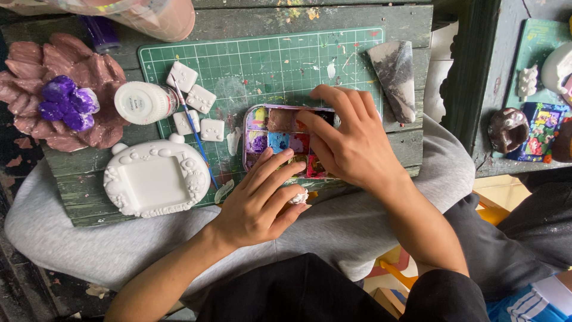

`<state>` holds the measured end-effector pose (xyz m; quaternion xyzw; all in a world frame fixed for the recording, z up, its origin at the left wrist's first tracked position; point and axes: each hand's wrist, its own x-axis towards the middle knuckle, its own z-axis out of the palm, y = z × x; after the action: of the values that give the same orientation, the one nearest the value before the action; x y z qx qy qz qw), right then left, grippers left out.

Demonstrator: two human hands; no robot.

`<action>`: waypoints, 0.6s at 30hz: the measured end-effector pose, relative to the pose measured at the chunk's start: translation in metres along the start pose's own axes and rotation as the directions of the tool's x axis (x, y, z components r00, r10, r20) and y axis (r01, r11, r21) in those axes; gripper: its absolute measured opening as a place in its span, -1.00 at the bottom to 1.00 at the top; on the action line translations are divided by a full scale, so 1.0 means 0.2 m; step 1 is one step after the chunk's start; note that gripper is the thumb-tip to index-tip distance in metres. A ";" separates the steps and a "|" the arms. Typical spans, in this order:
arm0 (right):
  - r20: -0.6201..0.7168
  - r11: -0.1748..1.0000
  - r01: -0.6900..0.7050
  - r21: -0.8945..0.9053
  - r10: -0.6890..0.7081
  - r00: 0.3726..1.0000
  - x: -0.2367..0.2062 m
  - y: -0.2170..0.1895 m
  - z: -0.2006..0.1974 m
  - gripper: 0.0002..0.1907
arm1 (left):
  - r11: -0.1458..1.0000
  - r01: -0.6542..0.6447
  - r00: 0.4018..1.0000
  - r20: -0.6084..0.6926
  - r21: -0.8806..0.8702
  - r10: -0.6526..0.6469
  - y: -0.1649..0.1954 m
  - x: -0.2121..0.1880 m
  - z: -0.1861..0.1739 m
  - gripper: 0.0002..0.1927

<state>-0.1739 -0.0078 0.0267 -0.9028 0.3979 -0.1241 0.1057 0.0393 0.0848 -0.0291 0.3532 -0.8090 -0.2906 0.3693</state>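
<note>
My right hand (351,143) lies over the right half of a small paint palette (268,134) with several coloured wells, fingers curled on its edges. My left hand (262,200) rests at the palette's near edge, fingers apart, with a small white crumpled piece (300,196) under its fingertips. The palette sits on a green cutting mat (268,59) on a dark wooden board (411,143) across my lap.
A thin blue brush (195,134) lies beside several small white plaster tiles (201,98), a white paint jar (143,102) and a white plaster frame (156,177). A pink flower casting (36,83) with a purple centre is at left. A grey-stained wedge (394,74) lies at right.
</note>
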 end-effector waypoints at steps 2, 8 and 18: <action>0.020 0.999 0.004 0.044 -0.004 1.000 0.01 0.02 0.00 -0.59 | 1.000 0.005 1.000 0.005 0.000 -0.005 0.00 0.00 -0.01 -0.73; 0.136 0.988 -0.011 0.153 -0.010 0.991 0.02 0.06 0.00 -0.62 | 0.999 0.039 0.999 0.015 -0.012 -0.039 -0.01 0.01 -0.02 -0.71; 0.115 0.982 0.062 0.177 -0.083 0.990 0.03 0.10 0.02 -0.61 | 0.996 0.071 0.997 -0.001 -0.054 -0.071 -0.01 0.02 -0.02 -0.71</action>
<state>-0.1835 -0.0247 0.0172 -0.9100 0.3452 -0.1067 0.2034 0.0419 0.0798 -0.0268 0.3721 -0.7871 -0.3249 0.3694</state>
